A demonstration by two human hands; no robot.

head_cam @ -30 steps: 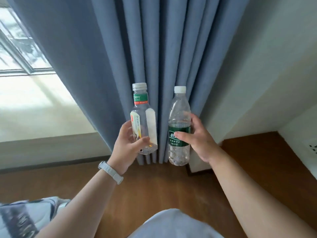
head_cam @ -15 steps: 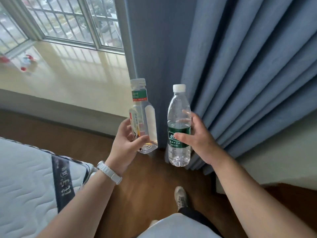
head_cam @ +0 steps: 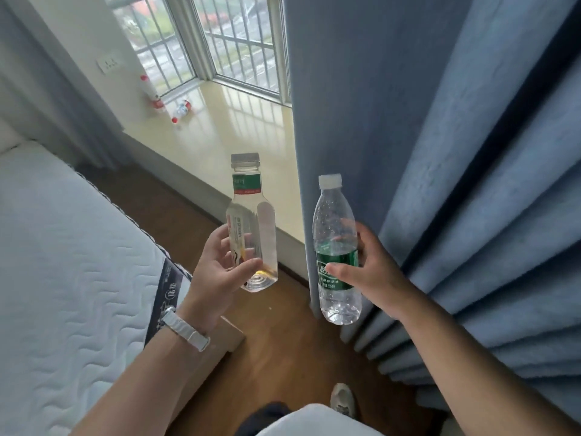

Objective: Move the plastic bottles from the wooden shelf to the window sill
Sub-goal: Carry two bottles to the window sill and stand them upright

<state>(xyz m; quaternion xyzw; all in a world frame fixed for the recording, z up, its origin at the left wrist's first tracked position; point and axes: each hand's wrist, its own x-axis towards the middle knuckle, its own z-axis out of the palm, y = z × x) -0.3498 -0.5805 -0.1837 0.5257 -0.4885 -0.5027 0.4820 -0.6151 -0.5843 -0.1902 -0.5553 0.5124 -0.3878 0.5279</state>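
My left hand grips a square clear bottle with a grey cap and a green-and-red neck label, held upright. My right hand holds a round clear water bottle with a white cap and a green label, also upright. Both bottles hang in the air above the wooden floor, just short of the cream window sill. At the sill's far left end are two red-capped bottles: one upright, one lying down. The wooden shelf is out of view.
A white quilted mattress fills the left side. Blue curtains hang on the right, covering part of the sill. A narrow strip of wooden floor runs between them, with my shoe on it. A barred window stands behind the sill.
The view has swung left from the curtain toward the window; the sill and its red-capped bottles have come into sight. Both hands keep the same hold on their bottles.
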